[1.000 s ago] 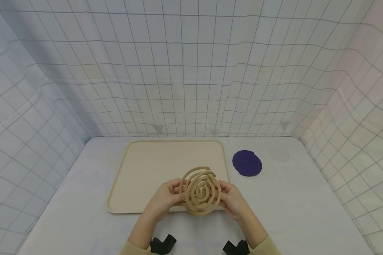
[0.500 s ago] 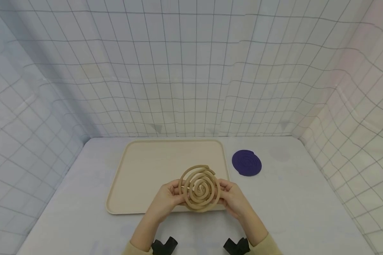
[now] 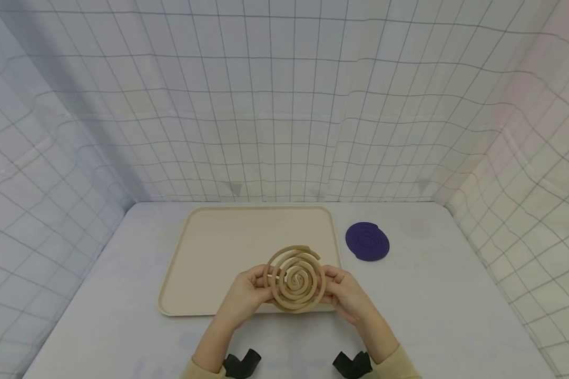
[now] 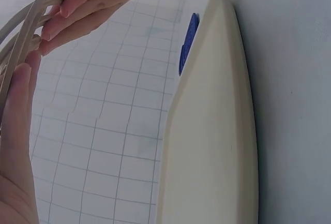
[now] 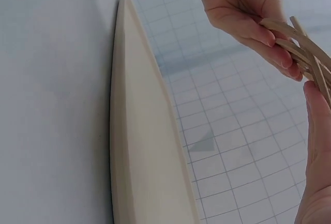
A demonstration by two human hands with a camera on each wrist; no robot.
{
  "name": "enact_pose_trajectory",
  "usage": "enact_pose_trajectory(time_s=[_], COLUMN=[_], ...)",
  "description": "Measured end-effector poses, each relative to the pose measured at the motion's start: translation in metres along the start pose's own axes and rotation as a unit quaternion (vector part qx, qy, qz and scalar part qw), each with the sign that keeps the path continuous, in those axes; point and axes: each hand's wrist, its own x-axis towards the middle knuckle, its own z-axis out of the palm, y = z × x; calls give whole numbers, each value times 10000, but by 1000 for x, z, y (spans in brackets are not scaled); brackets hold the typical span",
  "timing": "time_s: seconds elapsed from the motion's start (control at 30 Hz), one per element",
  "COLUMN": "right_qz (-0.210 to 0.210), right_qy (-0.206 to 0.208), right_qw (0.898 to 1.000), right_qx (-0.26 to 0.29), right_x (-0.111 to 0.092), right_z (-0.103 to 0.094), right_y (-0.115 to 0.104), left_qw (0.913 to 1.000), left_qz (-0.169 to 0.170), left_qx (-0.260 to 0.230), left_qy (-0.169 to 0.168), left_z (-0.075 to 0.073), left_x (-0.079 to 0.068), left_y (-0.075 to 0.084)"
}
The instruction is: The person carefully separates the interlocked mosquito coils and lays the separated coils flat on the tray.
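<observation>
From my remote station I saw both hands grasping the tan coil (image 3: 297, 281): the left hand (image 3: 243, 296) pinched its left edge, the right hand (image 3: 345, 296) its right edge. They held it in the air, apart from the tray (image 3: 227, 252), and on the head camera it overlapped the tray's near right part. Its rings stood spread, one loose end at the top. A purple disc (image 3: 367, 241) lay on the table (image 3: 436, 305), just right of the tray. A gridded sheet (image 3: 284, 105) rose behind.
</observation>
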Motion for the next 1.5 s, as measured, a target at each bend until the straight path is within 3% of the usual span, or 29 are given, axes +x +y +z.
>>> enact_pose_trajectory(time_s=[0.17,0.4,0.6,0.77,1.1,1.27,1.5], right_qz=[19,-5,92,108,224,343,476], right_qy=[-39,213,1307,1819,1350,1224,1095], right_qw=[10000,9994,9846,9767,9892,9916,9917], right_qx=[-70,-281,-1158,-1137,-520,-241,-474], right_x=[-2,-4,-2,-1,-2,-3,1], right_z=[0,4,12,17,13,12,8], right_y=[-3,-5,-7,-9,-11,-12,-16], left_qw=[10000,9989,9987,9994,9992,9987,9975], left_qz=[-46,-217,-252,-183,-207,-113,42], left_qx=[68,-151,-95,-171,-340,-454,-295], left_qy=[38,383,426,248,91,-222,-642], left_z=[0,1,0,-2,-5,-7,-10], left_x=[0,2,0,-1,-1,-1,-2], left_y=[0,-1,2,3,0,-3,-5])
